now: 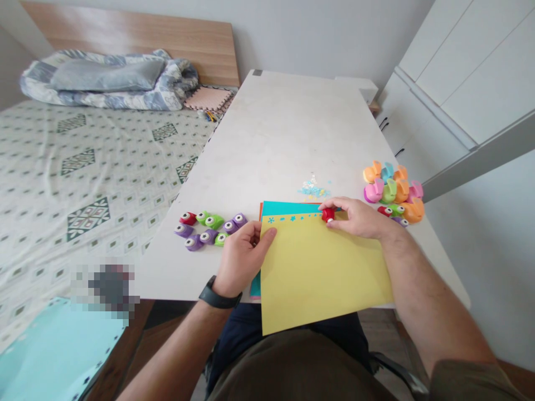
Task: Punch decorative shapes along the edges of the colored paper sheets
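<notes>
A yellow sheet of paper (321, 278) lies over a blue sheet (288, 208), its near edge overhanging the table. Small punched shapes run along its far edge. My left hand (246, 253) pinches the sheet's left edge between thumb and fingers. In my right hand (355, 217) is a small red craft punch (327, 215), gripped between thumb and fingers at the sheet's far edge, at the right end of the punched row. Part of the punch is hidden by the fingers. Just beyond the sheets lies a scatter of blue, white and yellow paper bits (313, 189).
Several small purple, green and red punches (208, 236) stand on the left of the white table (301, 122). Several larger orange, pink, green and blue punches (388, 191) are grouped at the right. A bed (137, 145) adjoins on the left; a light-blue punched sheet (58, 351) is at lower left.
</notes>
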Demonstrator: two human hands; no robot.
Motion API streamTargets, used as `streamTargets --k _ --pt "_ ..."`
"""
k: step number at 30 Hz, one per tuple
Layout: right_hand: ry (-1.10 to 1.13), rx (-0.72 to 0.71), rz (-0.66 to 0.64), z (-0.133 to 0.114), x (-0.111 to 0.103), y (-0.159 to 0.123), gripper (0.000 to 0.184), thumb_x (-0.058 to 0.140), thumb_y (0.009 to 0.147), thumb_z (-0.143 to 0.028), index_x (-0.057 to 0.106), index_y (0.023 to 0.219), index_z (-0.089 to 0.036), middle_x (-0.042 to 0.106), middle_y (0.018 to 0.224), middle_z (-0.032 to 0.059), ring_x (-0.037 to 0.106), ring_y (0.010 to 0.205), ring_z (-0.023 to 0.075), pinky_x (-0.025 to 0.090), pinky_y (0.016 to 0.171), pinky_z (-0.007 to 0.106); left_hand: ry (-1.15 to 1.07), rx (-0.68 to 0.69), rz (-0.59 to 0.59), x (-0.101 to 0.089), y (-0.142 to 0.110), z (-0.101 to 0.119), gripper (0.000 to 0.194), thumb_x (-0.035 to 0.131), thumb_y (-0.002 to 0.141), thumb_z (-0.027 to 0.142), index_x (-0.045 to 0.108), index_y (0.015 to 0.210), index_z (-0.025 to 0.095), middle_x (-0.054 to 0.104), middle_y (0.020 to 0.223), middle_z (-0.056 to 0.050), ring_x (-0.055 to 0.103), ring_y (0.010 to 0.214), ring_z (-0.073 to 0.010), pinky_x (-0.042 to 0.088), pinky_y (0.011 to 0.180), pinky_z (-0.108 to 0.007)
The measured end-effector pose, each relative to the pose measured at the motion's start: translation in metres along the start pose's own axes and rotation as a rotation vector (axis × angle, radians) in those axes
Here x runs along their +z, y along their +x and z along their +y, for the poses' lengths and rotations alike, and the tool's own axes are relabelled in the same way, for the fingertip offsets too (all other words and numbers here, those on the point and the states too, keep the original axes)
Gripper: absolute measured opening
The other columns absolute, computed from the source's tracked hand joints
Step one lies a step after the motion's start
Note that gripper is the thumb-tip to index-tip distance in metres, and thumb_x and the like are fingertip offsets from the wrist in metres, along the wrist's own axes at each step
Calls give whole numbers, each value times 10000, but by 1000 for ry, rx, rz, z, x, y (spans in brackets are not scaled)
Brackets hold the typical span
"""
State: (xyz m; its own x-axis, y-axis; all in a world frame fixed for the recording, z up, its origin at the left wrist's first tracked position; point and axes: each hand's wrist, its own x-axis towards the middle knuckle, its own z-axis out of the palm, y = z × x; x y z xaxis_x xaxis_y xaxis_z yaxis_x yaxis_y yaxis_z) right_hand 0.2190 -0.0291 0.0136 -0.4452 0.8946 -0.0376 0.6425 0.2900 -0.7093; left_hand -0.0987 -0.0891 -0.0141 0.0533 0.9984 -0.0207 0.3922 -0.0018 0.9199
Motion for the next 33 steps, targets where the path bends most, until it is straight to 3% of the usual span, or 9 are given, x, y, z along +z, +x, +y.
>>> streamTargets --k 8,26,33 --pt "-77 -11 -20 -7 -4 0 273 710 844 -238 724 1116 -240 744 1122 62 680 1070 264 522 981 435 -32 7 2 0 -1 0 301 664 933 490 695 933 191 712 778 -28 589 619 -133 406 509 -216" --pt "-86 -17 8 1 -4 -3 342 702 865 -281 694 1207 -268 718 1261 66 654 1180 291 502 1057 485 -110 23 50 1 -1 7 287 721 875 487 722 881 201 690 698 -22 582 571 -148 421 473 -241" --pt "-100 7 14 -4 -4 -3 258 709 846 -271 725 1103 -249 741 1140 68 669 1084 283 517 985 461 -96 31 38 0 -1 9 300 715 875 499 713 873 199 700 705 -25 585 576 -149 423 474 -244"
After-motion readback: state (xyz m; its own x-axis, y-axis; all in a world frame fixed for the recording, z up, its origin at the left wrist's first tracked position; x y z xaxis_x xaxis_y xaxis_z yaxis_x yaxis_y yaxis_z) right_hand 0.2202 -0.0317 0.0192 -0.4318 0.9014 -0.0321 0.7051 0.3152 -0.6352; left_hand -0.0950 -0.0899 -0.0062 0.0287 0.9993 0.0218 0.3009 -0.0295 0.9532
